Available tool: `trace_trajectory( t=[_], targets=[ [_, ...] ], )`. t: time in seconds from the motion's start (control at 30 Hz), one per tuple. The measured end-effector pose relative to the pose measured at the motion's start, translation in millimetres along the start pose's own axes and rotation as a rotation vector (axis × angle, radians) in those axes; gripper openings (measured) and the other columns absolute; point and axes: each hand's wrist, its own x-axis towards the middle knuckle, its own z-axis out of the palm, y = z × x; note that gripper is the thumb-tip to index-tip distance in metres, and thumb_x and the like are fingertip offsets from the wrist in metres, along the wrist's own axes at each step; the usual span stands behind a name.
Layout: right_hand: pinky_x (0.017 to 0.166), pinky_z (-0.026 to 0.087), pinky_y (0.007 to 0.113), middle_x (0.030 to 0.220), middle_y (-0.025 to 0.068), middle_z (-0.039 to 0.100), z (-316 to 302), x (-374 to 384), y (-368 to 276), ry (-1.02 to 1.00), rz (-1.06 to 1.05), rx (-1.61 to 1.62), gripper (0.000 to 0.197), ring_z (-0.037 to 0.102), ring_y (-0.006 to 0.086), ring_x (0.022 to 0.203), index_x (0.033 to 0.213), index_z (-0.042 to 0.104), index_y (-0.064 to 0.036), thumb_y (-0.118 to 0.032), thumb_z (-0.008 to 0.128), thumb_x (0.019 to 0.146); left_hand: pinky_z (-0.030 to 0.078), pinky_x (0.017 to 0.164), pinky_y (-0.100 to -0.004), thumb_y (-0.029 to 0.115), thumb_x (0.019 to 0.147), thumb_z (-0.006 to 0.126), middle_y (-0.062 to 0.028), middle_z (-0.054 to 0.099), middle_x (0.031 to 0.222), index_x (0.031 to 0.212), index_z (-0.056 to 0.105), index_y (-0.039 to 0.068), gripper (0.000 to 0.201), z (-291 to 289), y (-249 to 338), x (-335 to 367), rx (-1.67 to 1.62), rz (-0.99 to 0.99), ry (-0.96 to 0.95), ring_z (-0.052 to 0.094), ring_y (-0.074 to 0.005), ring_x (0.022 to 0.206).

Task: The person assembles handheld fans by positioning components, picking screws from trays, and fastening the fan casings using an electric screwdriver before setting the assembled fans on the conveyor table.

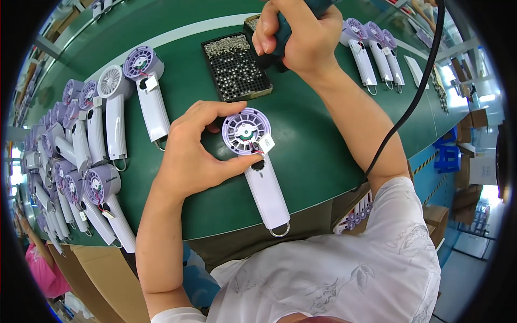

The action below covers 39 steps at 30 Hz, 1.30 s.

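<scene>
A white and lilac handheld fan (268,196) lies on the green table in front of me, its round head open to show the motor and thin wires. A small white connector tag (266,142) sits by the neck. The thumb and fingers of my left hand (196,153) curve round the fan head and grip it. Up at the far side, my right hand (307,40) is wrapped round a dark teal electric screwdriver (283,35). The tool's lower end is over the edge of a black screw tray (239,97), which holds many small silver screws; its tip is hard to make out.
Many similar fans (97,185) crowd the left of the table, and one fan (153,107) lies nearer the tray. Several more fans (363,62) rest at the far right. A black cable (414,102) hangs past my right arm. Blue stools (447,159) and boxes stand beyond the table.
</scene>
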Motion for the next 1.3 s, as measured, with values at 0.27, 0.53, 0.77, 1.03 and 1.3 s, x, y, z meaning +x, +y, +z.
trace_trajectory(
  t=[0.27, 0.53, 0.77, 1.03, 1.3],
  targets=[
    [0.042, 0.047, 0.029, 0.056, 0.0071, 0.058, 1, -2, 1, -0.010, -0.001, -0.035, 0.021, 0.054, 0.0151, 0.041, 0.089, 0.062, 0.0028, -0.014, 0.066, 0.101, 0.053, 0.085, -0.0276, 0.012, 0.065, 0.094, -0.0059, 0.071, 0.108, 0.124, 0.069, 0.001, 0.066, -2, 0, -1, 0.018, -0.022, -0.053, 0.067, -0.0130, 0.095],
    [0.041, 0.047, 0.031, 0.056, 0.0072, 0.057, 2, -1, 5, 0.040, 0.017, 0.015, 0.021, 0.053, 0.0157, 0.040, 0.087, 0.061, 0.0014, -0.013, 0.066, 0.101, 0.056, 0.081, -0.0320, 0.017, 0.064, 0.095, -0.0101, 0.071, 0.104, 0.119, 0.071, 0.002, 0.061, -1, 2, -1, -0.009, -0.001, -0.004, 0.068, -0.0213, 0.093],
    [0.040, 0.046, 0.031, 0.057, 0.0065, 0.057, 0, 0, 4, 0.029, 0.004, -0.008, 0.023, 0.053, 0.0154, 0.041, 0.084, 0.061, 0.0006, -0.014, 0.065, 0.102, 0.056, 0.080, -0.0324, 0.018, 0.065, 0.094, -0.0100, 0.070, 0.103, 0.118, 0.071, 0.002, 0.060, -1, 1, 0, -0.002, 0.014, -0.009, 0.068, -0.0216, 0.091],
    [0.043, 0.042, 0.024, 0.060, 0.0026, 0.061, 9, -7, 4, -0.094, -0.023, -0.167, 0.016, 0.054, 0.0092, 0.044, 0.089, 0.066, -0.0004, -0.012, 0.069, 0.100, 0.055, 0.081, -0.0324, 0.019, 0.064, 0.094, -0.0108, 0.071, 0.103, 0.118, 0.071, 0.002, 0.061, -2, 4, 1, 0.010, 0.004, -0.007, 0.068, -0.0216, 0.091],
    [0.042, 0.047, 0.030, 0.058, 0.0062, 0.058, 12, -7, -17, 0.006, -0.028, -0.032, 0.017, 0.054, 0.0144, 0.042, 0.093, 0.063, 0.0017, -0.013, 0.066, 0.101, 0.052, 0.087, -0.0288, 0.021, 0.064, 0.095, -0.0056, 0.073, 0.106, 0.123, 0.069, 0.002, 0.067, -2, 2, 0, 0.007, -0.033, -0.036, 0.065, -0.0130, 0.092]
  ],
)
